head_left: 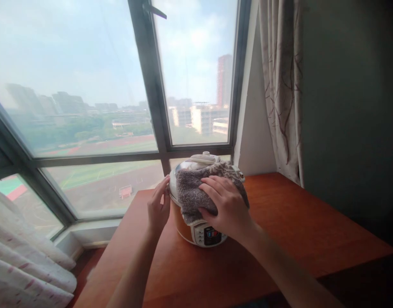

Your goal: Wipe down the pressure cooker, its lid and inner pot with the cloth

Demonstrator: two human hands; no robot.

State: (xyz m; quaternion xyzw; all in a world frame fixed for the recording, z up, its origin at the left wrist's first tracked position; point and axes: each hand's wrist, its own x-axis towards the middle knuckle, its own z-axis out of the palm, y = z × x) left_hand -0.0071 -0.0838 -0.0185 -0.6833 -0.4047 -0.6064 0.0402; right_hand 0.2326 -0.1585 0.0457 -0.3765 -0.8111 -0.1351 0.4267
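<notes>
So, over on the far left of your rice cooker there's a pale curtain with reddish marks, then the big window running behind the cooker, with a sports field down below outside. Your left hand is open, fingers up along the cooker's left side by the lid rim, fingertips touching or right next to it, hard to say which. The cooker itself stands upright on the reddish wooden table, lid on, control panel facing you. Your gray fuzzy cloth is draped over the lid and down the front. Right hand is laid on top of that cloth, fingers a bit apart; can't tell if you're actually pinching it. Well right of the cooker hangs a branch-patterned curtain.
</notes>
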